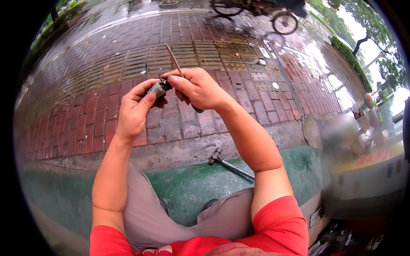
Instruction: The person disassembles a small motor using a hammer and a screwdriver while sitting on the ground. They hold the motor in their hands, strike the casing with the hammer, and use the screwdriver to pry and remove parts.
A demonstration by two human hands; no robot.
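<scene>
Above the brick pavement, my left hand (133,112) is closed around a small grey metal part (157,89), roughly cylindrical, with a dark end. My right hand (197,88) meets it there, thumb and fingertips at the part's dark end. The same hand also grips what looks like a screwdriver, its thin brownish shaft (173,59) slanting up and away past the fingers. A dark rounded end, likely its handle (197,109), shows below the palm. My fingers hide where the part and the right fingertips touch.
On the green painted ground (183,170) by my knees lies a hammer (230,165), head pointing away. Wet red bricks (94,115) stretch ahead, crossed by yellowish ribbed tiles (171,59). A wheeled cycle (285,22) stands at the far right. A blurred cabinet-like stand (367,170) is at right.
</scene>
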